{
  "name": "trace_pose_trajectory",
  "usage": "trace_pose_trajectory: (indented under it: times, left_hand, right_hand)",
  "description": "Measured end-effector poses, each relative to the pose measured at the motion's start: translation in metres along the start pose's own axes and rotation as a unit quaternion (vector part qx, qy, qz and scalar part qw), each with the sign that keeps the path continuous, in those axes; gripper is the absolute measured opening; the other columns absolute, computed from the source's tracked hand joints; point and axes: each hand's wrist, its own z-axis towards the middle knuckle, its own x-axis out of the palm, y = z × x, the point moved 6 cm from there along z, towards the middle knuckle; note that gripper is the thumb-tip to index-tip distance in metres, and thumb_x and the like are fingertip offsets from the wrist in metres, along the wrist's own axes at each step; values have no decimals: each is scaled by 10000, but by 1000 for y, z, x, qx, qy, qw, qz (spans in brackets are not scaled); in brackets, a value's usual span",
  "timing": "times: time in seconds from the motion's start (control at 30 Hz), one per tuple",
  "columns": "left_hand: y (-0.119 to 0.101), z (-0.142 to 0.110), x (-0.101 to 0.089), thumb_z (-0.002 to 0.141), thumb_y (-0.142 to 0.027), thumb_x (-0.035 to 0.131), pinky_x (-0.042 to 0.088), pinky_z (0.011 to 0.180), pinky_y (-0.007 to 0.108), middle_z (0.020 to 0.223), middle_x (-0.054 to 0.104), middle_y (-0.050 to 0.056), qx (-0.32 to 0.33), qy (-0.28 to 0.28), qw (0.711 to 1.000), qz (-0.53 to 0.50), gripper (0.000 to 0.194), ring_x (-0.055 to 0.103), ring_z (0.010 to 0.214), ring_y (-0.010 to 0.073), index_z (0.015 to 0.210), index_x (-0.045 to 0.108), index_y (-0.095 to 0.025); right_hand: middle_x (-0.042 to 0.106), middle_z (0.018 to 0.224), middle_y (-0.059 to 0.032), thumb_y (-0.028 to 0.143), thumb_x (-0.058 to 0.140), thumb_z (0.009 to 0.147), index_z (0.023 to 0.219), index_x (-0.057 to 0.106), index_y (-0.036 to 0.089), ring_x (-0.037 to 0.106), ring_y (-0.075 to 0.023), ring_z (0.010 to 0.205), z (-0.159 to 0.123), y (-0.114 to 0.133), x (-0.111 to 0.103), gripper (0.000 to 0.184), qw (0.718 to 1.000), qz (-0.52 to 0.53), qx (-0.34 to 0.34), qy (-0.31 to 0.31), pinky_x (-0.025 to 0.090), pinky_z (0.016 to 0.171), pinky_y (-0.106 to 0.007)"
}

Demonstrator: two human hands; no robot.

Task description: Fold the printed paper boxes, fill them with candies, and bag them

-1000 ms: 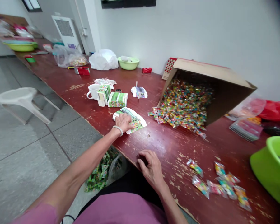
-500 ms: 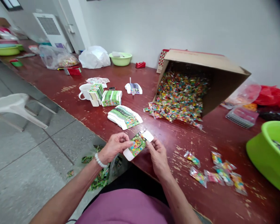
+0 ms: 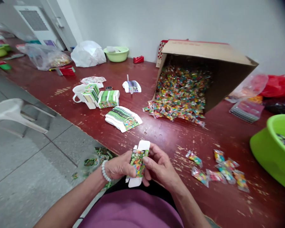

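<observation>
A small green printed candy box (image 3: 138, 162) is held between both hands just over the table's front edge, its white end flaps sticking out at top and bottom. My left hand (image 3: 121, 166) grips its left side, thumb across the printed face. On the other side my right hand (image 3: 160, 164) pinches it, thumb on the right edge and fingers behind. Beyond the hands lies a fanned stack of flat boxes (image 3: 123, 118). To the right, several wrapped candies (image 3: 216, 175) are scattered on the table.
A cardboard carton (image 3: 204, 50) on its side spills many wrapped candies (image 3: 180, 95). Bundled boxes (image 3: 108, 99) stand beside a white mug (image 3: 79, 93). A green basin (image 3: 273, 152) is at right. On the floor are a white stool (image 3: 16, 112) and a bag of filled packets (image 3: 91, 162).
The box has come nearer my body and turned more upright, and it now looks opened out with depth. Both hands moved down with it, and the view shifted slightly.
</observation>
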Motion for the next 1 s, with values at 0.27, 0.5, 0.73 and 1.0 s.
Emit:
trace_pose_trajectory:
  times: [0.27, 0.5, 0.73, 1.0]
  left_hand:
    - [-12, 4, 3, 602, -328, 879, 556, 651, 302, 761, 723, 66, 8, -79, 995, 67, 339, 691, 672, 198, 837, 745, -123]
    - [-21, 9, -6, 790, -360, 734, 484, 649, 243, 702, 645, 6, 45, -226, 953, 199, 238, 583, 664, 130, 763, 678, -130]
    - [-22, 1, -13, 790, -320, 755, 554, 781, 296, 1021, 715, 33, 145, -341, 907, 201, 501, 687, 887, 186, 1212, 497, -240]
    - [-19, -5, -10, 852, -334, 694, 570, 830, 308, 1177, 705, 59, 168, -346, 897, 216, 592, 694, 993, 221, 1400, 476, -287]
  right_hand:
    - [651, 896, -11, 410, 733, 834, 1202, 626, 261, 490, -65, 482, -6, 4, -4, 411, 999, -18, 10, -26, 487, 455, -220]
    - [603, 672, 13, 409, 701, 848, 778, 666, 179, 525, -102, 540, 1, 1, -25, 243, 982, -89, -48, -161, 485, 507, -226]
    - [620, 758, 29, 314, 728, 810, 1244, 557, 233, 617, -151, 689, 2, 0, -42, 474, 956, -105, -84, -262, 529, 628, -259]
    - [697, 944, -44, 366, 675, 873, 1059, 676, 219, 646, -177, 825, -2, -3, -38, 237, 948, -129, -137, -255, 542, 746, -294]
